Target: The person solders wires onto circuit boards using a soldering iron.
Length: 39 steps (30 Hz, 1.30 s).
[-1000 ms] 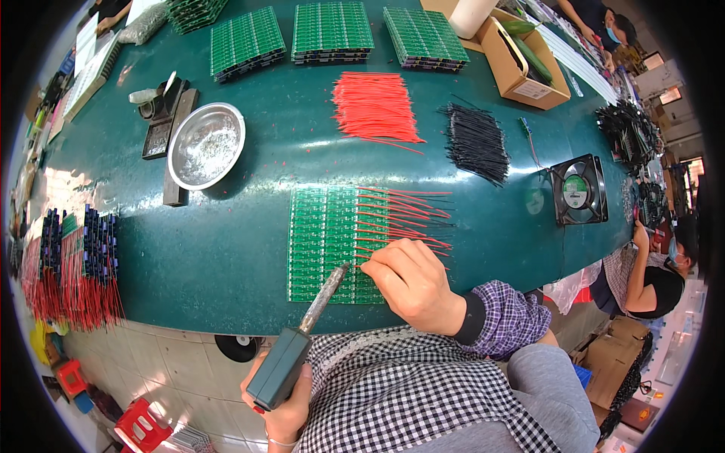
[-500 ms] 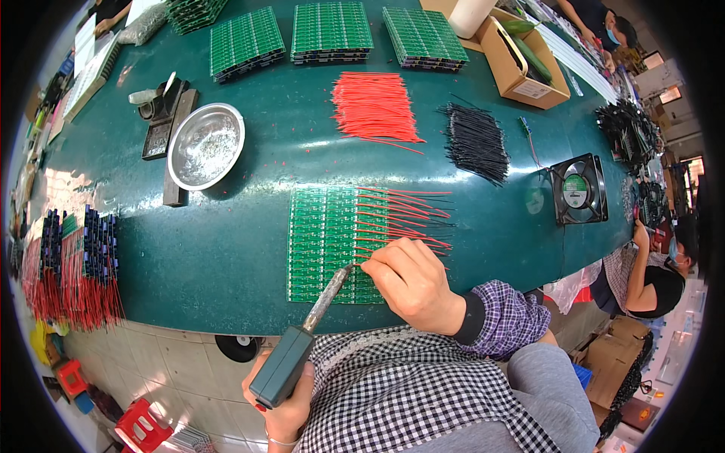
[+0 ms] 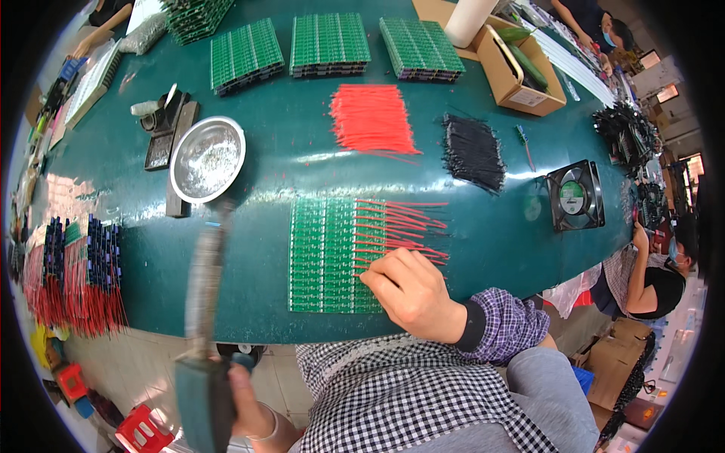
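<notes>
left hand (image 3: 246,405), grasping soldering iron (image 3: 204,313), swung off board (image 3: 323,257) under right hand (image 3: 414,293); heating likely paused. right still pinching red wire (image 3: 357,275).

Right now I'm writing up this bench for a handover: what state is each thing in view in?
Soldering iron: in the left hand, clear of the circuit board, blurred.
Right hand: pinching a red wire at the circuit board.
Circuit board: flat, wires overhanging its right edge.
Metal bowl: open, silvery bits inside.
Red wire pile: lying roughly parallel.
Black wire pile: likewise.
Cardboard box: open, green vegetables inside.
Fan: upright; whether spinning, unclear.
</notes>
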Motion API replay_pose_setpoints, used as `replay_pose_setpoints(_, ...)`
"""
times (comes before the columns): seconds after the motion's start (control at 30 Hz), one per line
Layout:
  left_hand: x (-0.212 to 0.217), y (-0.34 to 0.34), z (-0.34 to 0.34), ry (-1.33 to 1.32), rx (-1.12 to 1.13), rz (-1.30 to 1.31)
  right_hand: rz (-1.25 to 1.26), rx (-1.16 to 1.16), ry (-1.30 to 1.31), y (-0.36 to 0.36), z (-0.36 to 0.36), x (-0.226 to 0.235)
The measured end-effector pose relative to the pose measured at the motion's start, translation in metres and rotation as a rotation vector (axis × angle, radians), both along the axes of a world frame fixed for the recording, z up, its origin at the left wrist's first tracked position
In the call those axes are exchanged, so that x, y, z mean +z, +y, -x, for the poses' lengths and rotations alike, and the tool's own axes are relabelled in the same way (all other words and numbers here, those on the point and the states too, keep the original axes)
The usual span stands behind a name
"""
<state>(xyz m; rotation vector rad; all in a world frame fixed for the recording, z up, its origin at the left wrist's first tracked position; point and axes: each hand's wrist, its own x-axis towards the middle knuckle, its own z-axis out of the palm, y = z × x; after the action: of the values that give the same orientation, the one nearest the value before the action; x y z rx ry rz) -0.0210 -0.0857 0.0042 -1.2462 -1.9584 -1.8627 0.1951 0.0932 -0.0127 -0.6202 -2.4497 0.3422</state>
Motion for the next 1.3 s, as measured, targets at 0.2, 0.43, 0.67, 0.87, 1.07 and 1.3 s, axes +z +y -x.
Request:
replay_pose_setpoints(0.2, 0.011, 0.069, 0.051, -0.548, 0.178, 0.273, -0.074, -0.055, -0.060, 0.051, -0.004, 0.032)
replay_pose_setpoints(0.43, 0.008, 0.063, 0.007, -0.525, 0.071, 0.121, -0.274, -0.097, -0.110, 0.148, 0.015, -0.003)
replay_pose_setpoints(0.67, -0.004, 0.037, -0.001, -0.644, 0.058, 0.183, -0.435, -0.055, -0.190, 0.167, 0.038, -0.015)
replay_pose_setpoints(0.87, -0.026, 0.025, -0.002, -0.641, -0.001, 0.265, -0.469, -0.085, -0.249, 0.163, 0.042, -0.018)
replay_pose_setpoints(1.07, -0.026, 0.021, -0.011, -0.600, 0.050, 0.326, -0.415, -0.104, -0.240, 0.158, 0.040, -0.010)
replay_pose_setpoints(1.3, -0.012, 0.023, -0.021, -0.636, 0.112, 0.264, -0.352, -0.029, -0.286, 0.153, 0.041, 0.023)
